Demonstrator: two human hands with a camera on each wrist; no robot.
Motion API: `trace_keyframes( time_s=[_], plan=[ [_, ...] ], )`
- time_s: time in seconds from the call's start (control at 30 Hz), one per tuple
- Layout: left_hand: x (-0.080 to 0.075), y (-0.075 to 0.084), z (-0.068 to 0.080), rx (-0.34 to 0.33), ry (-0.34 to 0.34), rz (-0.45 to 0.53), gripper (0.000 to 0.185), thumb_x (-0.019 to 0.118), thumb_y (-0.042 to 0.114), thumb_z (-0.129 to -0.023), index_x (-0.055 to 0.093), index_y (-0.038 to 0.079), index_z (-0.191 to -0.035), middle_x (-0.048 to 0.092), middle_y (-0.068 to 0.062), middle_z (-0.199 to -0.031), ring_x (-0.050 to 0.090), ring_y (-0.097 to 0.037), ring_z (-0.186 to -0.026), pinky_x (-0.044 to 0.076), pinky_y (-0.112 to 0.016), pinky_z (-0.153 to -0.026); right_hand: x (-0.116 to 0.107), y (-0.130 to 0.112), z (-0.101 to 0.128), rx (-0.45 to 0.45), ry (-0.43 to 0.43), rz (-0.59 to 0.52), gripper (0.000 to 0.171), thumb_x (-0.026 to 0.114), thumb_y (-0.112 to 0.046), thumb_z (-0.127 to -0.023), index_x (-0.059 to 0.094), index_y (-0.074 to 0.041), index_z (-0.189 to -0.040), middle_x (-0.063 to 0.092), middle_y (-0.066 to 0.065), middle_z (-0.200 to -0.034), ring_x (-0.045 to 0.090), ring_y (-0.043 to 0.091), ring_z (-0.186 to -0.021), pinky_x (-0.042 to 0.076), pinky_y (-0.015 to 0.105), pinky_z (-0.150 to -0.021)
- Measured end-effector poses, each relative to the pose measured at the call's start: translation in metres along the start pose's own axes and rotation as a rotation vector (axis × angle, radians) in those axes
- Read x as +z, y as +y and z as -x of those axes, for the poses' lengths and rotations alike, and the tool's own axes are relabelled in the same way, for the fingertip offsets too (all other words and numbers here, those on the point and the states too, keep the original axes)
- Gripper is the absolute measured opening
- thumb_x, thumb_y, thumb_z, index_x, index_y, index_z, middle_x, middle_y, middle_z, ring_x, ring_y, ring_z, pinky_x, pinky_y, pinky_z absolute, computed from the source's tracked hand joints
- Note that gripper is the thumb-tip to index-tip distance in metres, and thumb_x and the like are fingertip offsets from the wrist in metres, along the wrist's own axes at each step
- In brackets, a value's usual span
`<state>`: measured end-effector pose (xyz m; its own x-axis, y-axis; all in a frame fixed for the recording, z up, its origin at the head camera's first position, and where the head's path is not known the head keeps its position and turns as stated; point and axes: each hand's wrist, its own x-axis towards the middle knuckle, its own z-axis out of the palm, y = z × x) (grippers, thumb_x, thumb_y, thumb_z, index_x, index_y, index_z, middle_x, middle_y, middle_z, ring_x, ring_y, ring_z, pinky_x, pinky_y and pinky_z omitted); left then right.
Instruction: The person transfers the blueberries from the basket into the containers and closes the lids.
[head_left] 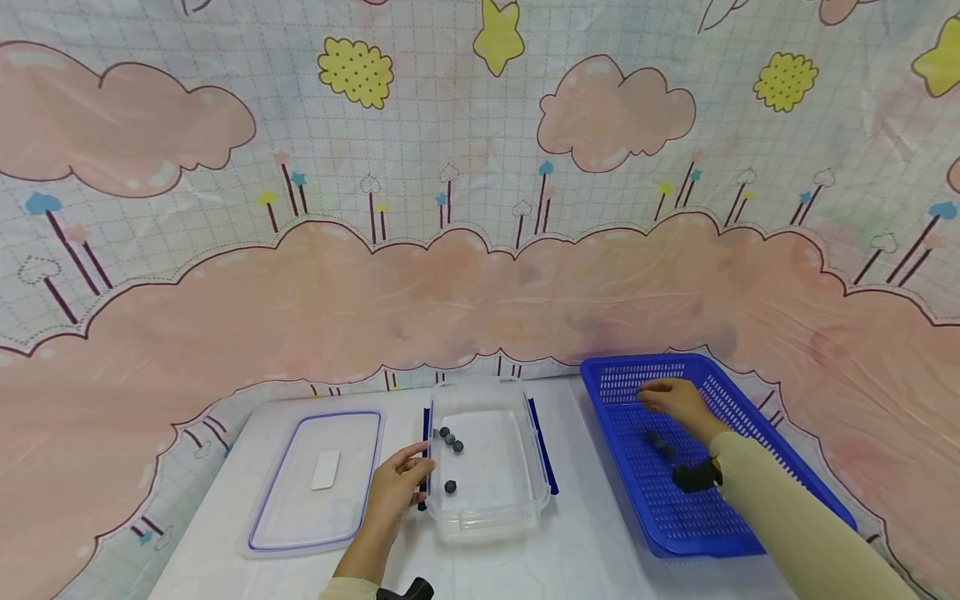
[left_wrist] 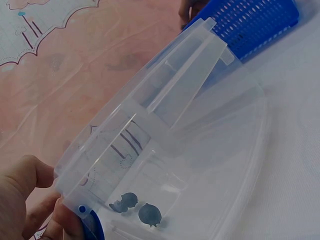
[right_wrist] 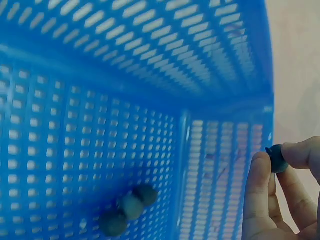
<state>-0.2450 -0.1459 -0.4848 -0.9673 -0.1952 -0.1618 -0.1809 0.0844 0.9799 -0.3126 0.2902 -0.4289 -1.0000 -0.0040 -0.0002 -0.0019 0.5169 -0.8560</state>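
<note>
My right hand [head_left: 678, 406], over the blue basket [head_left: 651, 543], pinches a blueberry [right_wrist: 278, 159] between thumb and fingertips. In the right wrist view it shows beside the basket's rim. Three more blueberries [right_wrist: 131, 206] lie in a row on the basket floor. My left hand [head_left: 392, 487] grips the left wall of a clear plastic container [head_left: 491, 521], thumb near the rim and fingers by the blue latch [left_wrist: 92, 225]. Inside the container are several blueberries: a short row [head_left: 451, 439] at the back left and a single blueberry [head_left: 450, 487] nearer the front.
Left of the container, a clear lid [head_left: 288, 500] with a blue seal lies flat on the white table [head_left: 585, 533], a white rectangle [head_left: 326, 470] at its middle. Another blue latch [head_left: 543, 446] hangs along the container's right side. A patterned cloth [head_left: 480, 300] rises behind the table.
</note>
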Motion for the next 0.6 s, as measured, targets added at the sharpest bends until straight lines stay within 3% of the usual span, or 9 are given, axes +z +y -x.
trace_keyframes(
  time_s=[0.23,0.5,0.6],
  plan=[
    [0.000,0.000,0.001,-0.003,-0.003,0.003,0.044,0.069,0.012,-0.087,0.062,0.003,-0.130,0.063,0.004,-0.087,0.055,-0.012,-0.076,0.051,-0.021,-0.054,0.012,-0.014,0.001,-0.040,-0.051,-0.034,0.041,0.062,-0.015,-0.096,0.057,0.013,-0.126,0.064,0.026,-0.119,0.068,0.028,-0.104,0.053,0.048,-0.095],
    [0.000,0.000,0.001,0.004,0.005,-0.002,0.045,0.069,0.012,-0.087,0.062,0.003,-0.130,0.063,0.004,-0.087,0.054,-0.012,-0.076,0.051,-0.021,-0.053,0.030,-0.035,-0.001,-0.067,-0.065,-0.092,0.038,0.064,-0.010,-0.093,0.059,0.014,-0.123,0.066,0.026,-0.114,0.069,0.027,-0.098,0.058,0.034,-0.085],
    [0.000,0.000,0.001,0.002,0.005,0.001,0.045,0.069,0.012,-0.087,0.062,0.003,-0.130,0.063,0.003,-0.087,0.055,-0.012,-0.076,0.051,-0.021,-0.054,0.038,-0.039,-0.005,-0.087,-0.080,-0.103,0.037,0.064,-0.009,-0.093,0.059,0.014,-0.122,0.066,0.026,-0.113,0.070,0.028,-0.098,0.058,0.036,-0.085]
  ],
)
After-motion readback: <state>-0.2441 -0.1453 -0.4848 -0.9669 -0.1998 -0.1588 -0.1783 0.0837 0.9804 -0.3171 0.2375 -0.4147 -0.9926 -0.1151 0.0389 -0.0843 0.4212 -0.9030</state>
